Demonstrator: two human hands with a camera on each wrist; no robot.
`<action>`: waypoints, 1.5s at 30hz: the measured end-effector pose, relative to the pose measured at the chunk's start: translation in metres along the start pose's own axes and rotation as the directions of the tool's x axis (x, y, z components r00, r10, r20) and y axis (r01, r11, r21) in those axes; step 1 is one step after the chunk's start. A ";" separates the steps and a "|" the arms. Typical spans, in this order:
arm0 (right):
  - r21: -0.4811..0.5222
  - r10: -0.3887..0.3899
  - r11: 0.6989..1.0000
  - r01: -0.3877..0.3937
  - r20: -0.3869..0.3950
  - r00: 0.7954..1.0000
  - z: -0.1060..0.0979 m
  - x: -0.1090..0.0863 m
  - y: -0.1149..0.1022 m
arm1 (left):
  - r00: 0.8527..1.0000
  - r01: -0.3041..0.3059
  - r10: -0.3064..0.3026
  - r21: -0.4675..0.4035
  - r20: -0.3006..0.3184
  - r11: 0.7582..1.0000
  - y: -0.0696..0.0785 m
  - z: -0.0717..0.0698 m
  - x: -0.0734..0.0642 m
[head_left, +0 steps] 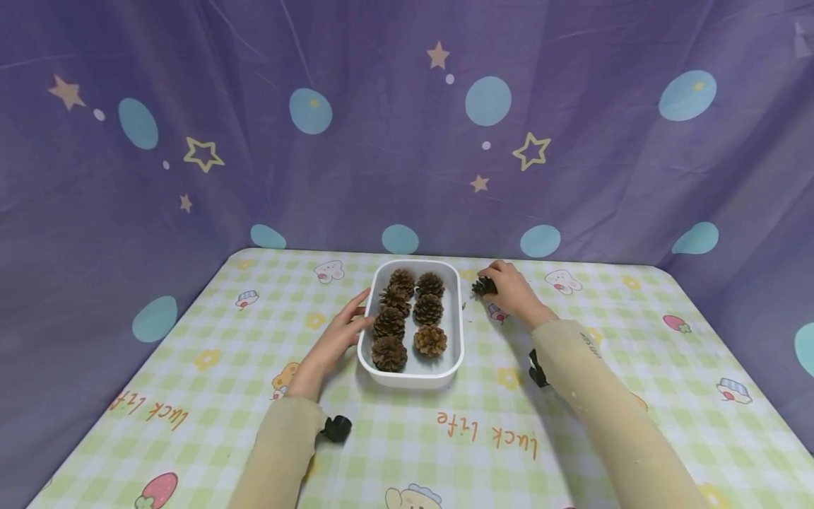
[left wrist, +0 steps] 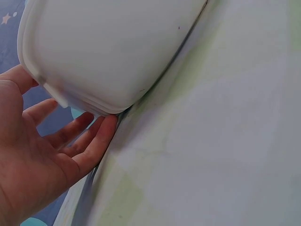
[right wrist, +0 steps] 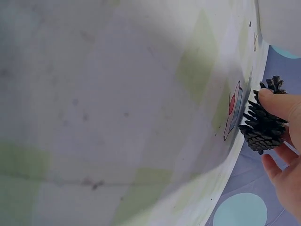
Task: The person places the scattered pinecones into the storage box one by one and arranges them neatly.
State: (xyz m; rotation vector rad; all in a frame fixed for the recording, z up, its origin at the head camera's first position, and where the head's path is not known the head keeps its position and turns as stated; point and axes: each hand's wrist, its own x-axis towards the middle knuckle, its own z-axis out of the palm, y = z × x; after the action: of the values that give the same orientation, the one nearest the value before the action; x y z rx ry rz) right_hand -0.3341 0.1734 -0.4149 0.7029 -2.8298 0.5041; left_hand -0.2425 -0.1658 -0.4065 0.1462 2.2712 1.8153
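A white rectangular tray (head_left: 412, 382) stands on the table, holding several brown pine cones (head_left: 388, 324) in two lengthwise rows. The row at its right ends in a lighter pine cone (head_left: 430, 341). My left hand (head_left: 342, 332) touches the tray's left side, its fingers fairly straight against the wall in the left wrist view. To the right of the tray, my right hand (head_left: 511, 288) pinches a dark pine cone (right wrist: 264, 123) between thumb and fingers, close over the tablecloth.
A green and white checked cloth (head_left: 407, 452) with cartoon prints covers the table. Behind it hangs a purple curtain (head_left: 394, 191) with stars and blue ovals. A black wrist device (head_left: 336, 428) sits at the left sleeve, another (head_left: 538, 369) at the right.
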 end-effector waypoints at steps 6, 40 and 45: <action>0.038 -0.003 0.999 0.004 -0.018 1.000 0.001 -0.001 -0.001 | 1.000 0.002 -0.002 0.007 0.004 1.000 0.013 0.003 -0.009; 0.207 -0.028 0.977 0.040 -0.061 0.998 -0.011 -0.034 -0.018 | 1.000 -0.019 0.019 0.007 -0.014 1.000 -0.013 -0.001 0.006; 0.204 -0.050 0.977 0.067 -0.088 0.995 -0.012 -0.038 -0.023 | 1.000 -0.008 0.008 -0.005 -0.008 1.000 -0.009 -0.001 0.005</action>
State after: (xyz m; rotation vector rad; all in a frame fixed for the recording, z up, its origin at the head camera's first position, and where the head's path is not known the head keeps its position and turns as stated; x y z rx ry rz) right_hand -0.2889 0.1741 -0.4067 0.7795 -2.6965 0.8066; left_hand -0.2466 -0.1677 -0.4159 0.1479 2.2741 1.8291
